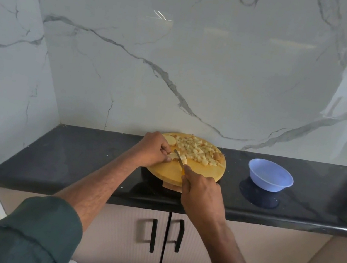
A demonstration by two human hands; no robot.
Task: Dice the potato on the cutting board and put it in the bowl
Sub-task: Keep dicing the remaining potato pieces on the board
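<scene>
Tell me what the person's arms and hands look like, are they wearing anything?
The left arm has a dark green sleeve pushed up to about the elbow, so the forearm is bare. The right arm shows no sleeve at all. The left hand and right hand are bare: no gloves, rings or watch visible.

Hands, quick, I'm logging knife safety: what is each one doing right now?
Left hand: fingers curled, pinching a potato piece on the cutting board.
Right hand: gripping the knife.

Left hand (153, 149) curled, pinching, right hand (200, 192) clenched, forearms extended
</scene>
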